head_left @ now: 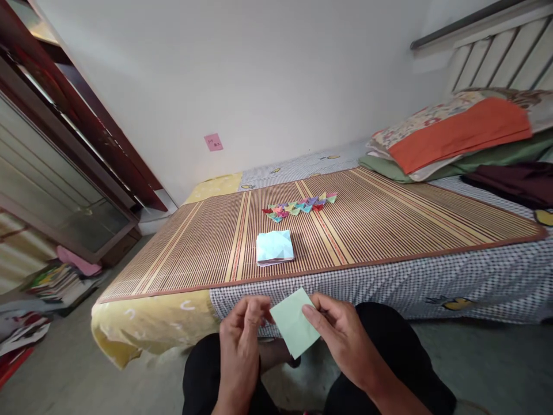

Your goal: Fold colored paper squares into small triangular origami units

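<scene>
A square of pale green paper (296, 324) is pinched in my right hand (341, 331), its thumb lying across the front at the right edge. The sheet is tilted, with one corner up and one down. My left hand (242, 340) is at the paper's left corner, with fingers curled and thumb against them; whether they grip that corner I cannot tell. Beyond my hands, a stack of square paper (275, 246) with a light blue sheet on top sits on the striped mat. Behind it lies a row of small folded paper pieces (300, 206) in many colours.
The striped mat (194, 248) covers a bed whose checked sheet (389, 288) hangs over the near edge, close to my knees. Folded bedding (466, 135) is piled at the right. A cabinet (52, 167) and a pile of books (54, 282) stand at the left.
</scene>
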Tool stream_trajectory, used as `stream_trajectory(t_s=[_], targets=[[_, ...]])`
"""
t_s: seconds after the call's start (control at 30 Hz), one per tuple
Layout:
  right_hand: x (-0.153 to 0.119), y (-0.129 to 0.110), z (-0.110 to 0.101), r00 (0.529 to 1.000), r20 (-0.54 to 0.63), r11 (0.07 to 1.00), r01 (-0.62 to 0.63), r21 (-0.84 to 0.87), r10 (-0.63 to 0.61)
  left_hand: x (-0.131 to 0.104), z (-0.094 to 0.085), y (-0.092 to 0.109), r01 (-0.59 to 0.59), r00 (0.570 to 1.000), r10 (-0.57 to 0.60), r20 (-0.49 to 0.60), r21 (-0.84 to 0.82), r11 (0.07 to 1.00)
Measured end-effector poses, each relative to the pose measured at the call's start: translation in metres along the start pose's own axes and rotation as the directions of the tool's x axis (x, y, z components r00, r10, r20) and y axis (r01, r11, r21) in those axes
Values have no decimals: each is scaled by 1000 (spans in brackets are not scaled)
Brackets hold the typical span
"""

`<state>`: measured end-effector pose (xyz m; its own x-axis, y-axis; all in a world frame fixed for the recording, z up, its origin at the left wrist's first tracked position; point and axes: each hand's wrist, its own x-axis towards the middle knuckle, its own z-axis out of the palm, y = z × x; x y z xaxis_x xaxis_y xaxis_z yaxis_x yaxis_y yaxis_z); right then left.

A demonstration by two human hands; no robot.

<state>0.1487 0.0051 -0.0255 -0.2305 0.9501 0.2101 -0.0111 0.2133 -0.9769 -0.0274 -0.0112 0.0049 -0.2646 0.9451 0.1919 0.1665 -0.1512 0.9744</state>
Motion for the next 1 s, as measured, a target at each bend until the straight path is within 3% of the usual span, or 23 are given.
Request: stream_trajectory(t_s=[0.07, 0.13, 0.4, 0.63, 0.7, 0.8, 0.87, 0.93, 1.0], targets=[[-1, -2, 0, 999, 51, 1000, 4, -5, -3, 3, -1, -1, 116, 978, -105, 181, -47, 992], [-2, -4, 1, 995, 95, 1000, 6, -8, -5, 3, -1, -5, 239, 926, -204, 318, -76, 968], [0, -5, 2, 999, 46, 998, 30, -56, -27, -1, 4, -10, 302, 930, -245, 274, -192, 934], [8, 0, 0, 996, 73, 992, -62, 114, 54, -1, 14, -9, 396, 912, -311, 268, -374, 839], [10, 0, -1, 995, 70, 989, -80, 123, 72, -1, 12, -9, 370, 923, -292, 251, -364, 855], [12, 2, -3, 992, 67, 985, -116, 130, 108, 0, 4, -5, 228, 959, -170, 225, -264, 937], [12, 3, -3, 990, 57, 983, -135, 127, 128, 2, -3, -2, 166, 950, -113, 290, -166, 972], [12, 4, -2, 989, 52, 984, -140, 110, 135, 3, -8, -1, 199, 902, -133, 412, -121, 973], [11, 4, -1, 990, 60, 987, -133, 85, 128, 3, -9, -3, 276, 870, -183, 457, -145, 950]])
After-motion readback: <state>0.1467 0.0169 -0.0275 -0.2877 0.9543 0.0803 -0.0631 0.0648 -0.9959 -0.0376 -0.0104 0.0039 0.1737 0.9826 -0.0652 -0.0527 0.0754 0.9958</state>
